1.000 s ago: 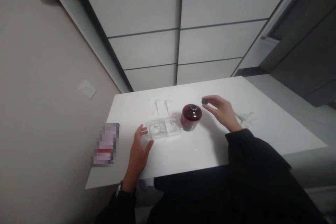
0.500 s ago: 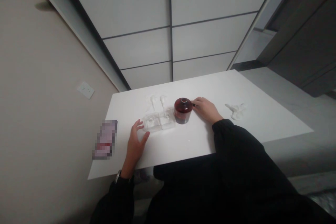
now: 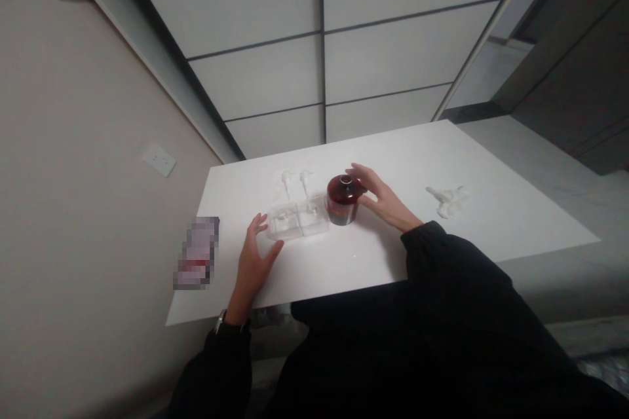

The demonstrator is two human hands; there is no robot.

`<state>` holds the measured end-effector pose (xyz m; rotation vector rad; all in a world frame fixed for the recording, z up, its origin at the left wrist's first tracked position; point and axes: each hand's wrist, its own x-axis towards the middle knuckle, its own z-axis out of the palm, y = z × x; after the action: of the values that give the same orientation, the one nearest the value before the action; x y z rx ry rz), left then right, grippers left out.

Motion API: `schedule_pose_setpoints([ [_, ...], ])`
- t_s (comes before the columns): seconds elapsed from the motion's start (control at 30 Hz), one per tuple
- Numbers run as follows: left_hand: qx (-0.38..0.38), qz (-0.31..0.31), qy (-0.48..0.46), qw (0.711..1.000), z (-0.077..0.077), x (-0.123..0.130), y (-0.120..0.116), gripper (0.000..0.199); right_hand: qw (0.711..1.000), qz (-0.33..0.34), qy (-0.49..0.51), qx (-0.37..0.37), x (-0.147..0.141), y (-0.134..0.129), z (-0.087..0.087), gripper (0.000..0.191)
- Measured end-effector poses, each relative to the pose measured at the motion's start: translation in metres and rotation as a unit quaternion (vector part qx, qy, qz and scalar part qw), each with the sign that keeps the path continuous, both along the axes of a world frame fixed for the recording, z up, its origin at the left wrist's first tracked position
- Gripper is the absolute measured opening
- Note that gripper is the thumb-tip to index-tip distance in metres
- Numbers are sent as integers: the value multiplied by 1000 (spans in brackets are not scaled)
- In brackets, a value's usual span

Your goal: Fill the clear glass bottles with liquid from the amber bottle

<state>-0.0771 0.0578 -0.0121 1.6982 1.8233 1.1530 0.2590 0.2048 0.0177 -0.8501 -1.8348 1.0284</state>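
A dark red, see-through bottle (image 3: 343,204) with an uncapped round neck stands upright on the white table. At its right side is my right hand (image 3: 376,193), fingers spread behind the shoulder and thumb at the front; contact looks light. Left of the bottle, two clear square-sided containers (image 3: 299,222) sit side by side, the right one close against the red bottle. My left hand (image 3: 255,255) is open at their left end, fingers and thumb apart; whether it touches them I cannot tell. Behind them lie two white pump tops (image 3: 287,178).
A crumpled white tissue-like piece (image 3: 448,200) lies on the right of the table (image 3: 511,222). On the left is a blurred-out flat pinkish object (image 3: 197,252). A wall with a socket (image 3: 160,160) borders the left, and panelled sliding doors (image 3: 260,85) stand behind.
My right hand has opened wider, its fingers rising behind the red bottle's shoulder and its thumb coming to the front. My left hand stays beside the clear containers. The view has shifted slightly.
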Motion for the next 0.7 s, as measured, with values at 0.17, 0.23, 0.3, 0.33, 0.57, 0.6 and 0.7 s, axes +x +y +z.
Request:
schedule_pose_setpoints([
  [0.17, -13, -31, 39, 999, 1, -1, 0, 97, 998, 18, -22, -57, -20, -11, 0, 113],
  [0.23, -23, -41, 59, 997, 0, -2, 1, 103, 998, 15, -16, -51, -23, -12, -1, 108],
  [0.3, -31, -39, 68, 996, -3, -3, 3, 105, 999, 8, -11, -44, -25, -11, -2, 101],
  [0.33, -31, -34, 66, 997, -4, -4, 3, 106, 999, 4, -12, -44, -26, -11, -3, 98],
  [0.57, -25, -32, 9, 999, -5, -2, -5, 98, 999, -18, -21, -34, -28, -11, -6, 88],
  [0.6, -27, -39, 10, 999, -4, -1, -5, 99, 999, -22, -20, -34, -29, -11, -6, 87],
  [0.7, -10, -59, 0, 998, 1, 3, 2, 104, 999, -36, -5, -38, -31, -13, -7, 85],
])
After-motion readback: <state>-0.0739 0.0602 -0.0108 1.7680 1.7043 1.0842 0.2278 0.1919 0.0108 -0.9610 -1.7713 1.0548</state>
